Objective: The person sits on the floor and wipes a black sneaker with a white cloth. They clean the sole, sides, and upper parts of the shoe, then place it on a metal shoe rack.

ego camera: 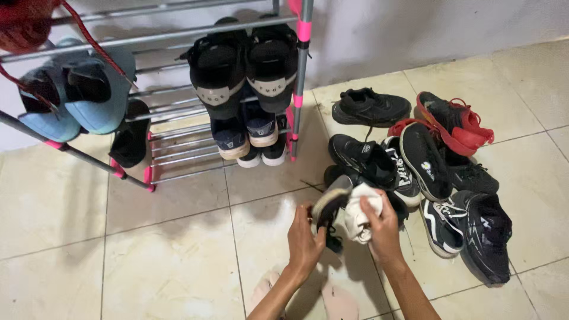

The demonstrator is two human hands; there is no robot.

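Gripping a shoe (332, 204), the left hand (305, 240) pinches its near end; the right hand (382, 228) presses a white cloth (358, 216) against it, left of the shoe pile (438, 178).

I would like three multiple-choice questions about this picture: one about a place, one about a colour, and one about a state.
1. Where is the rack?
A. against the wall, left of the shoe pile
B. right of the shoe pile
C. in the middle of the floor, behind the person

2. What colour are the rack's joints?
A. green
B. pink
C. yellow

3. What are the hands doing?
A. resting flat on the floor
B. both holding one shoe with a white cloth
C. hanging empty

Key: 1 A, the rack stands at the wall while the pile lies to its right. 2 B, the connectors are pink. 3 B, the left hand and right hand grip the shoe and cloth.
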